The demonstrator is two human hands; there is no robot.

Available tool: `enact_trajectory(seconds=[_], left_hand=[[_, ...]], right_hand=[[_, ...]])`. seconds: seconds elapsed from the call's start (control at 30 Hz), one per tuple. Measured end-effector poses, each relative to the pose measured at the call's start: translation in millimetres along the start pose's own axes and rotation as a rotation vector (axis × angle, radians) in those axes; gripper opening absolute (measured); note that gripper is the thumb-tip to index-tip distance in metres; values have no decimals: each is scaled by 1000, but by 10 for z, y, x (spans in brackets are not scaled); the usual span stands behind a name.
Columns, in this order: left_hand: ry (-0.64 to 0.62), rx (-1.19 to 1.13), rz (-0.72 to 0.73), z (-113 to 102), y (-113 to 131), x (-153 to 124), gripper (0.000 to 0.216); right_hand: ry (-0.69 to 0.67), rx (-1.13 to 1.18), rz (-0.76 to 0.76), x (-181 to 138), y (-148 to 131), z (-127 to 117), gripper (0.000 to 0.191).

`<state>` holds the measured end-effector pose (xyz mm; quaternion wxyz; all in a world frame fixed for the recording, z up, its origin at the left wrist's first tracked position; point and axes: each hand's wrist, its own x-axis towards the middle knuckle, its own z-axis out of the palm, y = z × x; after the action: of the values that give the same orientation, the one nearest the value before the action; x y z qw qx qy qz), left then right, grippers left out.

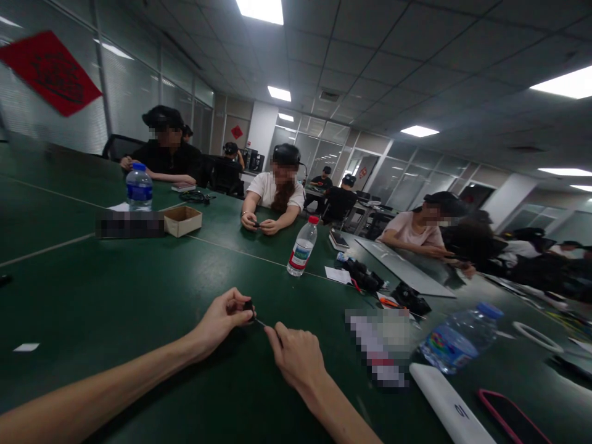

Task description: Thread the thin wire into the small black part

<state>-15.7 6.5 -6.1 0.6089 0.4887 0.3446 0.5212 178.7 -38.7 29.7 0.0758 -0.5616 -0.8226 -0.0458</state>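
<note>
Above the green table, my left hand (226, 317) pinches a small black part (250, 306) between thumb and fingers. My right hand (296, 348) is closed around a slim tool that looks like a screwdriver (260, 322). Only its thin metal shaft shows, while the handle is hidden inside my fist. The shaft's tip points up and left and meets the lower side of the black part. What exactly the part is, I cannot make out at this size.
A red-capped bottle (302, 248) stands beyond my hands, with an open cardboard box (183, 221) farther left. To the right are a large tilted-looking bottle (457, 339), a white slab-like device (448, 404) and a pink-edged phone (513, 416). Several people sit around the table.
</note>
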Motion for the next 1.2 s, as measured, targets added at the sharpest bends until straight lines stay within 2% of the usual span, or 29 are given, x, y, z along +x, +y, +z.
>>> enact_trajectory(seconds=[0.17,0.23,0.3,0.4,0.6,1.2], left_hand=[[-95,146,14,50,6,-45,30],[-58,121,13,34,-10,-53,30],[-14,23,7,8,-24,-56,30],[-25,-86,5,-14,-25,-62,33],[-14,-67,-13,13,33,-83,29],[-47,39,-29,-16,35,-84,27]], right_hand=[[-12,49,156,99,10,-8,47],[-24,61,171,114,26,-15,48],[-33,52,139,101,42,-24,47],[-48,26,58,55,56,-32,46],[-44,51,-59,4,74,-21,49],[-93,-85,-82,-10,-8,-108,48]])
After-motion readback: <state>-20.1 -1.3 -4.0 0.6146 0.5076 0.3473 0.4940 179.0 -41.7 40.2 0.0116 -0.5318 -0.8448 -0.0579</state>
